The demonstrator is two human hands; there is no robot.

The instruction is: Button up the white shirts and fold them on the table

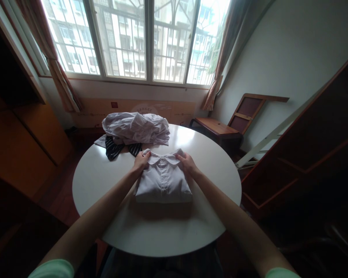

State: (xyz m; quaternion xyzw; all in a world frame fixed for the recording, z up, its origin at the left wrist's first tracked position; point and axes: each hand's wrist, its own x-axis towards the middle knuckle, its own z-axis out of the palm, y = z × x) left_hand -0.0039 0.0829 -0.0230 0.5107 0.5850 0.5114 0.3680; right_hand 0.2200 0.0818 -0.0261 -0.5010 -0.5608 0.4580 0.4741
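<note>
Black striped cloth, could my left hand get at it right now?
Probably yes: the black striped cloth pokes from the pile near your left hand, nothing visibly between, though that hand grips the folded shirt.
</note>
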